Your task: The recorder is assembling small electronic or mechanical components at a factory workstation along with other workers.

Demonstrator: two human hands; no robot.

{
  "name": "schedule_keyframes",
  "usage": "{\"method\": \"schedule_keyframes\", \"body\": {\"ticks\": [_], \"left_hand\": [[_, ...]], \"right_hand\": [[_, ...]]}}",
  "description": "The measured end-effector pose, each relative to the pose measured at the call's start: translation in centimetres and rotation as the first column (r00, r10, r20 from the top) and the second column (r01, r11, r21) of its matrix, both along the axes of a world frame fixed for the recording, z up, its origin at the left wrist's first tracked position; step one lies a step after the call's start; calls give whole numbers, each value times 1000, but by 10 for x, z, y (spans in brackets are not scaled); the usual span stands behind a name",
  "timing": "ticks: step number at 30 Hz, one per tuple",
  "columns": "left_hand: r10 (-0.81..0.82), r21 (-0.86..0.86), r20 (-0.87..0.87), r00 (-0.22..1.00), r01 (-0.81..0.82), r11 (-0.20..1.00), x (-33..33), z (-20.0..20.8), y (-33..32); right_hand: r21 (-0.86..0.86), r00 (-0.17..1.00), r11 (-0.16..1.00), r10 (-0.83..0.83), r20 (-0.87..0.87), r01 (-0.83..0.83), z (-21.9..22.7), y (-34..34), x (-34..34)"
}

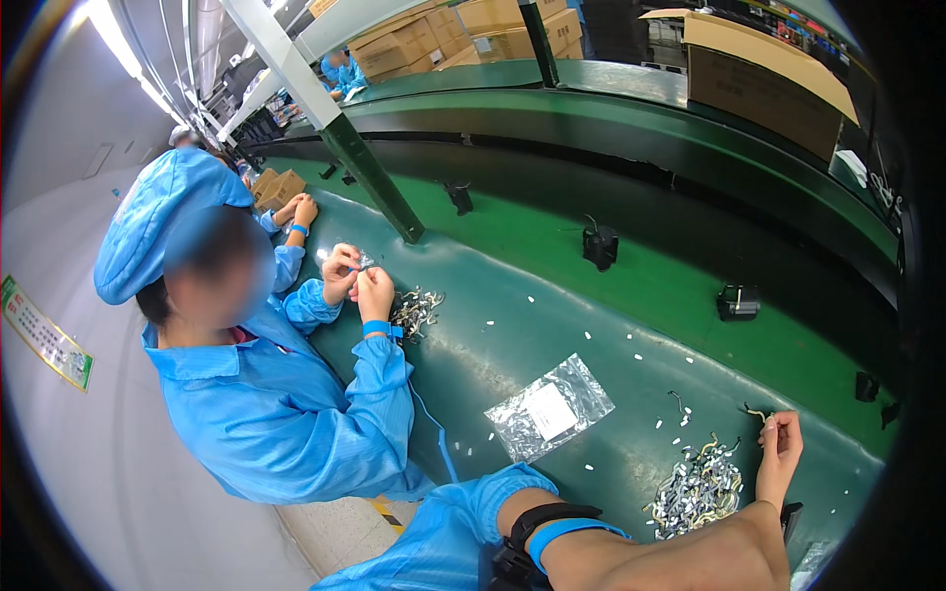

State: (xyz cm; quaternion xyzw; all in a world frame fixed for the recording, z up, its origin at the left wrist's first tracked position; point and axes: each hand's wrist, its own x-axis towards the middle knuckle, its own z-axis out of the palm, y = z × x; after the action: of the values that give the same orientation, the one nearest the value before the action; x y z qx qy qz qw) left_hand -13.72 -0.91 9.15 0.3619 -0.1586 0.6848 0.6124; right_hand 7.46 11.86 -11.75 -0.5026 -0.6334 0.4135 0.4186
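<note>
My right hand (780, 445) is closed in a pinch on a short wire (755, 413), dark and yellowish, held above the green table near its right side. Just left of that hand lies a pile of short wires (698, 490) with white and silvery bits among them. From the lower edge my left arm comes in, with a black band (552, 514) and a blue wrist strap (572, 537). Beyond the strap my left hand (616, 563) shows only in part; its fingers cannot be made out. A few loose white pieces (687, 414) lie beside the pile.
A clear plastic bag (550, 408) with a white label lies on the green table (493, 345). At left a co-worker in blue (286, 414) handles something over another wire pile (418, 312). Black parts (599, 244) stand along the green strip behind; a post (370, 177) rises there.
</note>
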Motion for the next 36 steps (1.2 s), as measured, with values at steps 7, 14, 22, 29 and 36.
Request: {"method": "schedule_keyframes", "body": {"ticks": [7, 14, 22, 29, 36], "left_hand": [[4, 15, -3, 1000, -4, 1000, -17, 5, -7], [883, 31, 113, 456, -890, 456, 23, 32, 31], [169, 184, -408, 897, -100, 978, 18, 11, 18], [-223, 95, -94, 970, 232, 968, 57, -11, -1], [-533, -86, 151, 832, 548, 832, 61, -2, -11]], "right_hand": [[-3, 1000, 1000, 20, 2, -20, 2, -3, -13], [22, 995, 998, -52, 80, 50, 17, -7, 7], [203, 989, 968, 141, 49, -149, 10, 8, -25], [177, 995, 980, 95, 11, -95, 7, -5, -16], [95, 997, 992, 82, 3, -82, 8, 0, -11]]}}
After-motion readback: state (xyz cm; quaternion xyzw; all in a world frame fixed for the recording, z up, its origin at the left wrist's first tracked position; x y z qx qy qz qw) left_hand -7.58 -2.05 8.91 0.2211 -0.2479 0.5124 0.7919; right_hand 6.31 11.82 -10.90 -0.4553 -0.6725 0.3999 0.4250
